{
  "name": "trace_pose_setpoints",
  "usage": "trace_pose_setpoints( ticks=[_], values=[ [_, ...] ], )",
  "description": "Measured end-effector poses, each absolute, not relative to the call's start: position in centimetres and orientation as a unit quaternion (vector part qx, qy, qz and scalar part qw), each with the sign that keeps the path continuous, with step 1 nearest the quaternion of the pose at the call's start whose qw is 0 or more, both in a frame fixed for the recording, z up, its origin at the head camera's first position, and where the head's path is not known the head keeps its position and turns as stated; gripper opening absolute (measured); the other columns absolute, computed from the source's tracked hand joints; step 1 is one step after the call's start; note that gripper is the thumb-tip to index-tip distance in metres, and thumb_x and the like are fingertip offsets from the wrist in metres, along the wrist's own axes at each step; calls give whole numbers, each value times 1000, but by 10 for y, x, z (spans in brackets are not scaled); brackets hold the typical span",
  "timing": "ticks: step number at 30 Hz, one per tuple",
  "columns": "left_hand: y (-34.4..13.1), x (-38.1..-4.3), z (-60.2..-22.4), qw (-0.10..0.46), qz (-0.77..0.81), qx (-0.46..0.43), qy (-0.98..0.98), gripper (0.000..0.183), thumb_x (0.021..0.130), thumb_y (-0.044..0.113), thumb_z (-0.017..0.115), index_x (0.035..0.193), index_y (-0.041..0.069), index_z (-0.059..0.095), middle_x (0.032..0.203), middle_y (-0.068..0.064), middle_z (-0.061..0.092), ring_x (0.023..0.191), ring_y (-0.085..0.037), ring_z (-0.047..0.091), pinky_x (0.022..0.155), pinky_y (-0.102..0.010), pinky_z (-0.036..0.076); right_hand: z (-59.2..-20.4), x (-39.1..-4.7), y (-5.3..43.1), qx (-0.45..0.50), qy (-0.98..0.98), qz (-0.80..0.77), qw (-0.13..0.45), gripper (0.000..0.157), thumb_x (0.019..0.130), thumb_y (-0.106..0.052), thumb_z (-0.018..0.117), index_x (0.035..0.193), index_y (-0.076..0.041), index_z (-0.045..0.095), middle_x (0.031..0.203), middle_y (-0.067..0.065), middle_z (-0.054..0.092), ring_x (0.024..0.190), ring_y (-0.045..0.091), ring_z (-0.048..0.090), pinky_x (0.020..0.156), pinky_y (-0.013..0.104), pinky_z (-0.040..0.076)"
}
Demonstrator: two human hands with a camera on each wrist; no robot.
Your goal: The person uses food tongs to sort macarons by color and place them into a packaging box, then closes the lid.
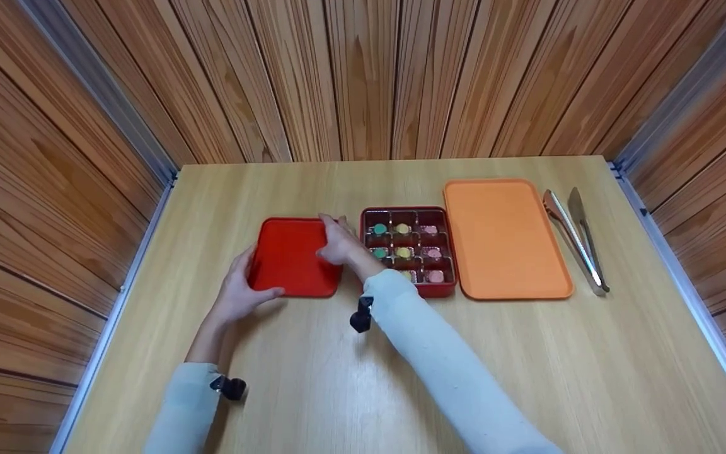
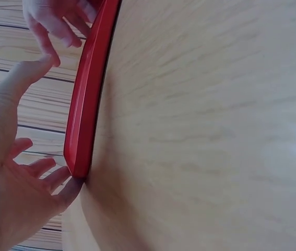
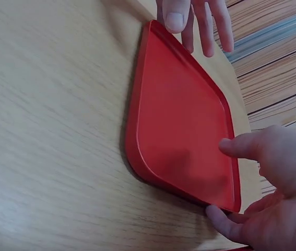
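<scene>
A shallow red lid (image 1: 293, 257), its raised rim facing up, lies at the left of the table. Along its right edge my right hand (image 1: 339, 244) grips the rim, thumb over the inner side and fingers at the outer wall. My left hand (image 1: 241, 291) is at the opposite edge. In the left wrist view its fingertips (image 2: 70, 189) touch the lid's corner, while the thumb stands away from the rim. Just right of the lid sits a dark red box (image 1: 438, 290) with a divided insert, holding green, yellow and pink sweets; my right forearm hides part of it.
An orange tray (image 1: 507, 239) lies beside the box on the right. Farther right are metal tongs (image 1: 571, 233) and a knife-like utensil (image 1: 583, 221), side by side. Wood-panelled walls (image 1: 363, 82) enclose the table at the back and sides.
</scene>
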State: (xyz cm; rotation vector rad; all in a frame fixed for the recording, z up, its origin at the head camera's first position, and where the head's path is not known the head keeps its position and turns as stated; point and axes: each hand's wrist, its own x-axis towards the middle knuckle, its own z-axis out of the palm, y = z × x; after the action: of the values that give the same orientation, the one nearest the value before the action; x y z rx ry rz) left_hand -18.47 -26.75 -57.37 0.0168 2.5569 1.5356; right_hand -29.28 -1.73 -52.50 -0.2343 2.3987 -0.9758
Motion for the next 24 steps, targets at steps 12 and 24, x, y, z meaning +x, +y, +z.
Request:
trace_pose_setpoints(
  ticks=[12,24],
  values=[
    [-280,-180,-572,131,467,9,874,120,92,23,94,181,10,14,188,-22,14,170,-47,21,136,-71,39,-551,-300,-25,-85,906,-313,273,86,106,-5,67,180,-28,30,192,15,12,178,40,17,146,57,25],
    [-280,-178,-577,142,403,16,904,125,88,13,94,183,17,12,190,-24,5,171,-50,10,136,-75,35,-557,-301,-29,-71,909,-329,247,83,105,-8,67,179,-25,32,179,17,35,156,35,41,138,50,38]
  ],
)
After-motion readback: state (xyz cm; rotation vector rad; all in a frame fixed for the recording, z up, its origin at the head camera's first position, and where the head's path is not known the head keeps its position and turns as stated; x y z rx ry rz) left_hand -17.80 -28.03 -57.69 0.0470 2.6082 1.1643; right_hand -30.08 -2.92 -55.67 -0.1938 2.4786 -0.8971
